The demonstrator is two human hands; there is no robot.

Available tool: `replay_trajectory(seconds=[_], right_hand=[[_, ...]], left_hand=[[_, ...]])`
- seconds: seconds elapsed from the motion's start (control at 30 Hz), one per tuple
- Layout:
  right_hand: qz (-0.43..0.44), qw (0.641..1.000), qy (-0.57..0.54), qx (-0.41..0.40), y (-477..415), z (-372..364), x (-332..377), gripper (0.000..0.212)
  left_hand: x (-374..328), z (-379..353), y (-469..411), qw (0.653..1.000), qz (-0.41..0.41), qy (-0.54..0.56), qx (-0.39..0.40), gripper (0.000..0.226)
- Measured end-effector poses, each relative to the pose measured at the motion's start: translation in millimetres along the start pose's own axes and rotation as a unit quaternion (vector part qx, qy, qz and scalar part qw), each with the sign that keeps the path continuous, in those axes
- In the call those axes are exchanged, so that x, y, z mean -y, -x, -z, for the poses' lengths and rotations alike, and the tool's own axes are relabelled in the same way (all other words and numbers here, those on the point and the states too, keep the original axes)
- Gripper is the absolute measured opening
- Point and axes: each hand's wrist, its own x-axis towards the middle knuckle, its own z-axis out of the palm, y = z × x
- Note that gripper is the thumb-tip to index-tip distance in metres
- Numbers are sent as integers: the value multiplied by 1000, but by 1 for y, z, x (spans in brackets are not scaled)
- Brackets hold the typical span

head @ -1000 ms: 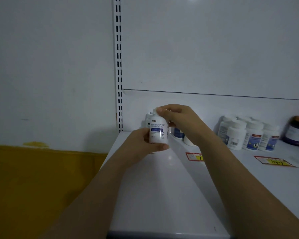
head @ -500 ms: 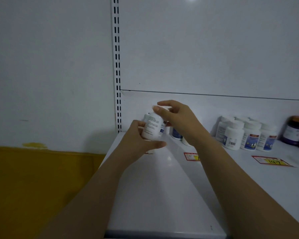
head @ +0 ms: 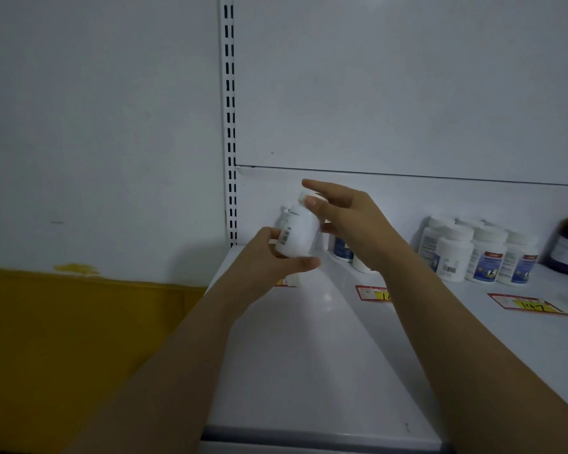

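Fig. 1. My two bare arms, viewed above the white shelf (head: pixel 309 371).
My left hand (head: pixel 269 257) and right hand (head: pixel 348 221) are uncovered, and so are both forearms from the wrist down past the shelf's front edge. The left forearm (head: pixel 184 355) shows over the shelf's left edge, the right forearm (head: pixel 456 339) over its right half. Both thumbnails look short. Dim light hides finer detail.

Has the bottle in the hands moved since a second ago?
Yes. The bottle has spun to show its barcode and tipped, cap leaning right, away from the slotted rail.
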Motion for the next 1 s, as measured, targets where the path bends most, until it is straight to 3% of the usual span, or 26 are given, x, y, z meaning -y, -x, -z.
replay_trajectory(seconds=[0.13,0.3,0.53,0.7,1.0], right_hand=[[-27,997,-68,28,2,3,1,37],[-10,1000,19,-13,4,-4,-2,41],[-54,994,-92,27,3,5,1,30],[-33,999,-22,27,6,0,3,27],[-62,997,-24,24,8,2,0,34]], left_hand=[[-1,1,2,1000,-10,6,20,48],[-1,-2,1,999,-23,-12,-34,53],[-2,-1,5,999,-23,12,36,40],[-1,-3,2,999,-24,-16,-29,45],[0,-5,1,1000,-12,-17,5,48]])
